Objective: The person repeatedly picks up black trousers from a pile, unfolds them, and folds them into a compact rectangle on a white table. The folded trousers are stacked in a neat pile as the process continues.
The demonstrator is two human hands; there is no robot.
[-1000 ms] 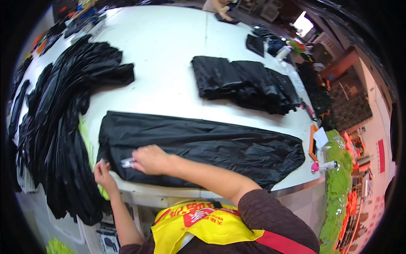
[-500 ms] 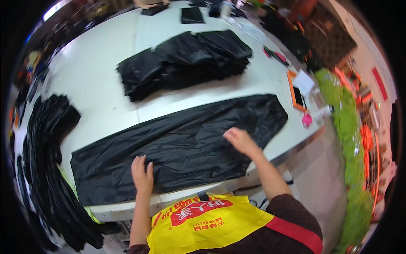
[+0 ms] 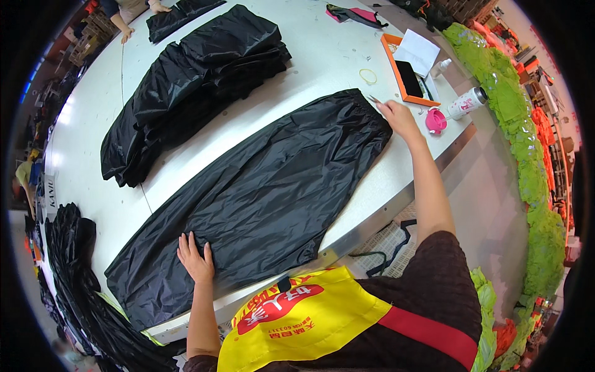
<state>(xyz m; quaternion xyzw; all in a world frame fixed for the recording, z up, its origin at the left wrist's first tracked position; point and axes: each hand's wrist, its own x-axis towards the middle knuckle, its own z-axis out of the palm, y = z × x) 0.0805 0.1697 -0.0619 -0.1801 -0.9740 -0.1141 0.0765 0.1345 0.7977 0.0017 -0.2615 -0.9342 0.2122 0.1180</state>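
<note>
Head view: left hand (image 3: 196,259) palm down on the shiny black fabric garment (image 3: 260,186), fingers spread, pressing nothing but cloth. Right hand (image 3: 400,119) has fingers closed on a small pointed silver metal tool (image 3: 375,100), just beside the garment's gathered end. Garment lies flat, creased, diagonal along the near edge of the white tabletop (image 3: 328,56); folded black fabric stack (image 3: 192,80) sits beyond it, apart.
</note>
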